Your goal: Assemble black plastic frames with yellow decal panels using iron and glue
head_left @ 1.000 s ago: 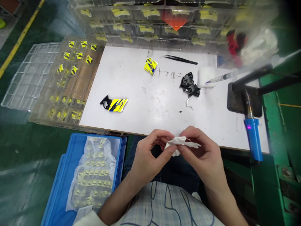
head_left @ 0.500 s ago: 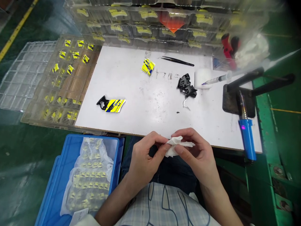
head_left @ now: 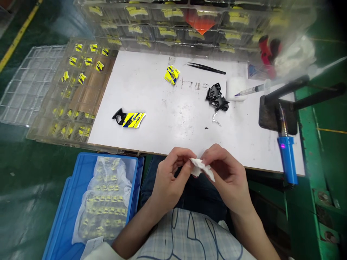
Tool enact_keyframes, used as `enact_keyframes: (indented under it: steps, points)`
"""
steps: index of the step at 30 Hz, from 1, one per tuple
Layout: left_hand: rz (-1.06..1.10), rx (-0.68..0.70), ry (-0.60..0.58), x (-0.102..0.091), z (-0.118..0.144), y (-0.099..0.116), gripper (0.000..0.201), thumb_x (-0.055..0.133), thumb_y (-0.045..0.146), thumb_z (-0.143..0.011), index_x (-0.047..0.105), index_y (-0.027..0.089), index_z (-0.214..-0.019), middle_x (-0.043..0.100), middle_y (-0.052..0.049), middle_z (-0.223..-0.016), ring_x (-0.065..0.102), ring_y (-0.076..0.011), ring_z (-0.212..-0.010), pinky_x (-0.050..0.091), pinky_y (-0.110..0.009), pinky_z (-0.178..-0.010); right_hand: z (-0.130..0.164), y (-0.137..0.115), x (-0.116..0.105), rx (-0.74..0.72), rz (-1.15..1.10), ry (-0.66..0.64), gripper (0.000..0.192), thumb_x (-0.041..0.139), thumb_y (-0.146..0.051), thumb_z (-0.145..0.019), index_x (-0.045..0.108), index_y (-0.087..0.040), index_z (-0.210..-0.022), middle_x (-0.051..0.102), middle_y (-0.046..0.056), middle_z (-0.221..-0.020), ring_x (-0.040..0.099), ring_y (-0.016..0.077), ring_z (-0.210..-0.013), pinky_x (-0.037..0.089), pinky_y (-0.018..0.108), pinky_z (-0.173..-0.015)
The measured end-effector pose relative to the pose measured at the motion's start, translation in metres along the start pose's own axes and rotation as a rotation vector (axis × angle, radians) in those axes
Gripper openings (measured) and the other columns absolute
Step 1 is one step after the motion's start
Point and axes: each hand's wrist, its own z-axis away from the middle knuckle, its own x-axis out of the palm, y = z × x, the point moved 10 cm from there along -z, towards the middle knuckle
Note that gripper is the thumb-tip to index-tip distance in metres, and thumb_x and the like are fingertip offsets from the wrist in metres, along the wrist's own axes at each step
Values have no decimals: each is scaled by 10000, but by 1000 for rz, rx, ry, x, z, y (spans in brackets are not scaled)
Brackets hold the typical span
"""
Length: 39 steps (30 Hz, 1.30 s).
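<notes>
Both my hands meet just below the near edge of the white work board [head_left: 168, 119]. My left hand [head_left: 169, 180] and my right hand [head_left: 230, 177] pinch a small crumpled white tissue [head_left: 201, 168] between their fingertips. On the board lie a yellow-and-blue printed part with a black end [head_left: 129, 118], a smaller yellow-and-blue part [head_left: 172, 74], a black plastic piece [head_left: 217, 96], black tweezers [head_left: 206, 68] and a syringe [head_left: 251, 89] resting on a white block [head_left: 234, 86].
A blue-handled soldering iron [head_left: 286, 155] rests in a black stand [head_left: 271, 115] at the right. Clear trays of yellow parts [head_left: 78, 90] sit left and stacked trays behind. A blue bin [head_left: 67, 216] with bagged yellow parts stands at lower left.
The tissue has been folded down and compacted between my fingertips; its loose end, which stuck out to the right, now hangs lower by my right thumb. My hands stayed in place.
</notes>
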Motion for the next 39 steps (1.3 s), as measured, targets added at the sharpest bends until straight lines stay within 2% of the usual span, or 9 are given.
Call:
enact_keyframes:
  steps: [3,6,10,14,16,19,25,33,39]
  points:
    - [85,-38,-22,0,-1,-1,132,539,203,-993,669,214,-971,663,13,-855,627,-102,-708,532,-193,-675,0,-12,-1,-128,125,-17,240,546,-29,-930,653,-243,-936,545,-9,-893,559,124,-804,455,255,-694]
    - [30,-58,7,-3,-1,-1,64,616,202,-945,669,205,-910,677,8,-848,635,-112,-756,524,-180,-682,1,-21,3,-210,237,-64,249,528,-38,-931,673,-238,-960,564,8,-952,575,135,-862,464,270,-730]
    - [-101,8,58,-5,0,5,89,664,130,-907,652,216,-927,685,24,-853,682,-106,-811,542,-167,-739,-1,-10,-7,-75,126,0,170,591,-188,-960,659,-271,-1092,604,7,-983,586,160,-914,491,283,-791]
    - [-194,77,81,-7,1,13,152,667,108,-899,683,225,-996,722,27,-880,697,-103,-821,558,-171,-770,0,4,-8,68,200,5,77,653,-210,-969,671,-284,-957,626,-27,-875,579,133,-816,463,256,-706]
    - [-181,24,31,-5,-1,9,163,691,130,-888,709,220,-1023,745,15,-888,705,-117,-815,570,-184,-750,1,2,-8,52,187,13,87,657,-205,-971,672,-287,-945,615,-31,-848,564,129,-787,447,259,-679]
    - [-167,-19,-21,-2,-2,7,77,702,155,-884,738,210,-924,756,9,-844,695,-125,-761,564,-197,-701,2,-6,-8,-9,179,24,101,663,-189,-966,676,-290,-960,614,-27,-849,564,134,-789,451,264,-683]
    - [-251,66,11,-1,-2,15,80,671,163,-912,731,205,-879,729,12,-780,660,-128,-713,523,-224,-675,-2,-3,-2,32,93,-3,117,675,-195,-959,674,-303,-1004,649,-38,-907,606,113,-857,504,211,-767]
    - [-263,62,-61,3,-2,17,162,584,199,-973,718,203,-883,703,1,-783,641,-128,-676,527,-237,-647,0,2,-5,57,18,34,66,691,-207,-949,682,-272,-945,657,-21,-846,623,126,-773,502,222,-655]
    - [-377,59,-86,1,-3,20,129,615,205,-943,707,189,-854,695,-3,-743,628,-135,-648,500,-238,-603,1,-1,-2,31,130,-13,95,710,-190,-933,701,-285,-931,641,-26,-813,585,130,-747,460,264,-656]
